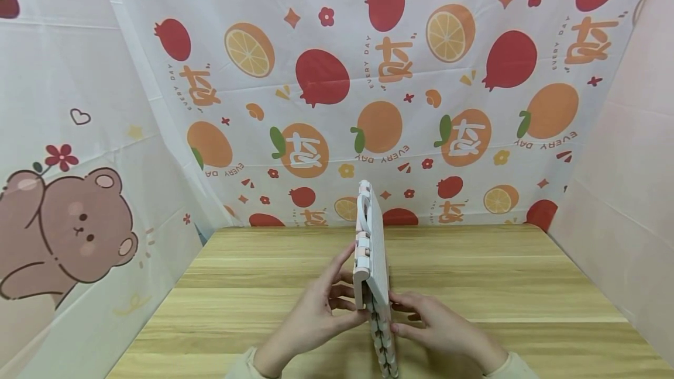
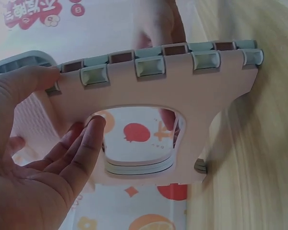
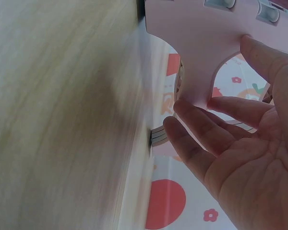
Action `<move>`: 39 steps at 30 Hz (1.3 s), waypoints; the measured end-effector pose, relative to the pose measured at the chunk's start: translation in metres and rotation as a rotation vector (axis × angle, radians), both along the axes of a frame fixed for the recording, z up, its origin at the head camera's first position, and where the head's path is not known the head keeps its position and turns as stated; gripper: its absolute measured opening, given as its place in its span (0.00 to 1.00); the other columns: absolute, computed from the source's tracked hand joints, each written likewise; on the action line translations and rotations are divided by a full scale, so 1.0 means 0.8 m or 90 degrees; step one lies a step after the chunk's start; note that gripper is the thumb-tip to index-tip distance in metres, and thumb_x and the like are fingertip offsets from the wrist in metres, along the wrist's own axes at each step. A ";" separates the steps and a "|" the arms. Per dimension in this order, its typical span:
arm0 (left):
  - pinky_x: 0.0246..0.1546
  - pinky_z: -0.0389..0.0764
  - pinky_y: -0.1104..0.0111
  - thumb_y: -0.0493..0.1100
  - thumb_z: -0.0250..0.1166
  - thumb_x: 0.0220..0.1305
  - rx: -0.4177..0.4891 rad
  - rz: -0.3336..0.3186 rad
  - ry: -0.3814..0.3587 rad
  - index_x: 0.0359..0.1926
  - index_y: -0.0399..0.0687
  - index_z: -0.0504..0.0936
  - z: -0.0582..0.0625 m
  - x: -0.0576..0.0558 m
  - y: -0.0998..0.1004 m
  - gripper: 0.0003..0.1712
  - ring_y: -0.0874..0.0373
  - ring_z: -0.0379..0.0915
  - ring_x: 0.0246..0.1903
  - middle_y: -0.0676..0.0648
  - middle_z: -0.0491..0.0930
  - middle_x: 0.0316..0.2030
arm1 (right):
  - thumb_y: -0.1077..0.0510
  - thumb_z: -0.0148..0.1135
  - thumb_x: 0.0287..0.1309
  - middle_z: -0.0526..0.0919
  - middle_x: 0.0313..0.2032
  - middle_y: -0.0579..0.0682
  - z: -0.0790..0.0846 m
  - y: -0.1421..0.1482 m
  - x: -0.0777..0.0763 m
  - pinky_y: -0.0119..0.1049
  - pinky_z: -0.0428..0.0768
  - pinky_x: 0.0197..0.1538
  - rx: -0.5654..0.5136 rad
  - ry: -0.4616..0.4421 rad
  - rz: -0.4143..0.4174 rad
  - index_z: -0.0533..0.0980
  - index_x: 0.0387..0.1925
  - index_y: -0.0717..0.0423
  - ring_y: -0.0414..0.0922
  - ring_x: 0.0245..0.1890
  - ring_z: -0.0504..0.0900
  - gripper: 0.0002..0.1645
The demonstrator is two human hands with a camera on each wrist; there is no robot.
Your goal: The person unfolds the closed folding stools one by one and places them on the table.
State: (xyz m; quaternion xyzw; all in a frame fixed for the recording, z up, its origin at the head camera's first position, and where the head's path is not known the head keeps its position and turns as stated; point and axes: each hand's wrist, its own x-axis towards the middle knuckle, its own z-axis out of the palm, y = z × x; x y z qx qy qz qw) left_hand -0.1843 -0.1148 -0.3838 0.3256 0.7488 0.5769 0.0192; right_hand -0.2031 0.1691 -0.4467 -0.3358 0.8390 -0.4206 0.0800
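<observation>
A folding step stool (image 1: 377,244) in pale pink and grey-white plastic stands folded nearly flat and upright on the table, one narrow edge toward me. My left hand (image 1: 316,314) grips its left side, thumb on the near edge and index finger reaching up along it. In the left wrist view, the thumb lies by the hinge row and the fingertips are at the oval opening of a pink panel (image 2: 201,91). My right hand (image 1: 437,326) holds the right side low down; in the right wrist view its thumb and fingertips touch the pink leg (image 3: 200,72) beside the opening.
The wood-grain table (image 1: 500,274) spreads to both sides of the stool. Behind it hangs a white fruit-print cloth (image 1: 337,34). Another cloth with a bear print (image 1: 84,221) closes the left side, and a pale cloth (image 1: 626,151) the right.
</observation>
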 end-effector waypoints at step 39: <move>0.47 0.90 0.71 0.40 0.80 0.63 -0.007 0.021 -0.163 0.52 0.43 0.88 -0.020 0.003 0.023 0.18 0.57 0.88 0.47 0.43 0.90 0.48 | 0.42 0.82 0.56 0.82 0.62 0.37 0.022 -0.007 0.016 0.43 0.83 0.67 0.070 0.151 0.033 0.81 0.63 0.40 0.38 0.62 0.81 0.34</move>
